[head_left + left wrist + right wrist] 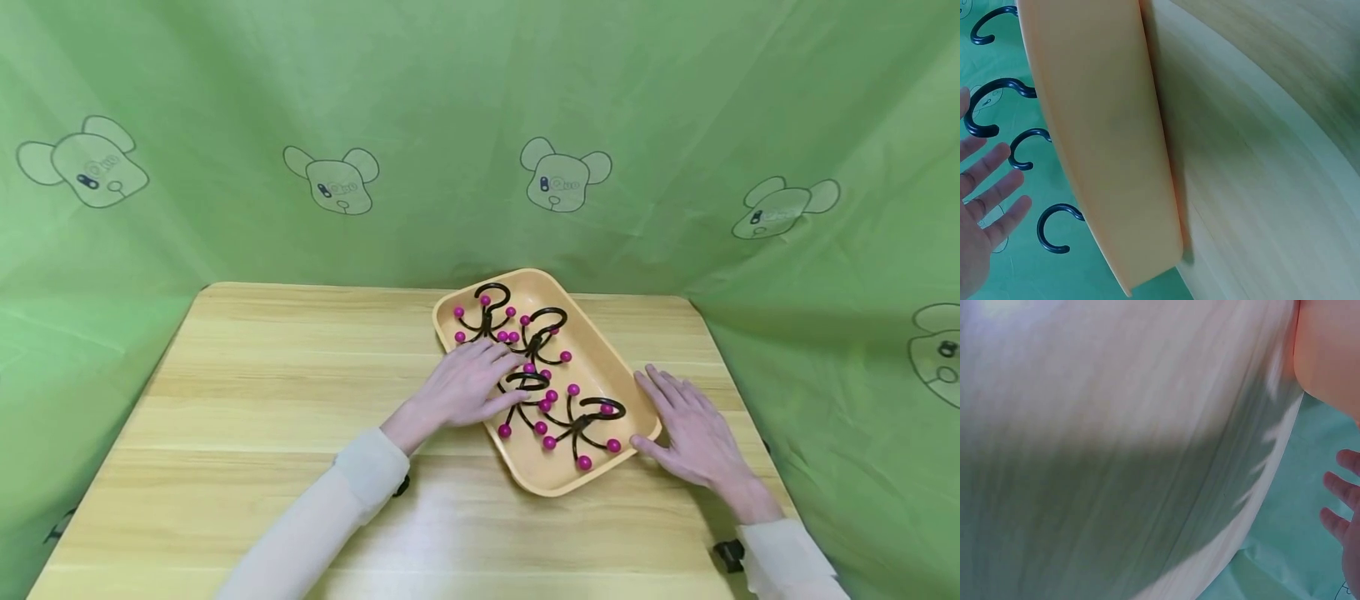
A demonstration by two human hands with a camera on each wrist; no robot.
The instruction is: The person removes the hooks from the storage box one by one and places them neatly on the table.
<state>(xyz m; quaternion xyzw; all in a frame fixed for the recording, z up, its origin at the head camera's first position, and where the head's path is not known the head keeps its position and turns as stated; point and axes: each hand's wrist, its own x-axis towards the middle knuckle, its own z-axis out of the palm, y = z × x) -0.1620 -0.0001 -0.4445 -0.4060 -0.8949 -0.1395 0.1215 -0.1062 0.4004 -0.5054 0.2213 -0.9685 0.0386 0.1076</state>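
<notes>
A shallow tan tray [555,482] lies at a slant on the table. In it are several black hook hangers [581,423], each with a curved hook on top and thin arms ending in pink balls. My left hand [472,387] reaches over the tray's left rim with fingers spread, covering part of the hangers on that side. The left wrist view shows its fingers [997,190] straight beside the upright hooks [1060,228], gripping none. At the tray's lower right corner is my right hand [693,429], fingers extended and thumb at the rim. Its fingers [1341,487] look straight in the right wrist view.
The wooden table [285,367] extends to both sides of the tray. A green curtain [450,83] printed with mouse heads hangs behind the table and along its sides.
</notes>
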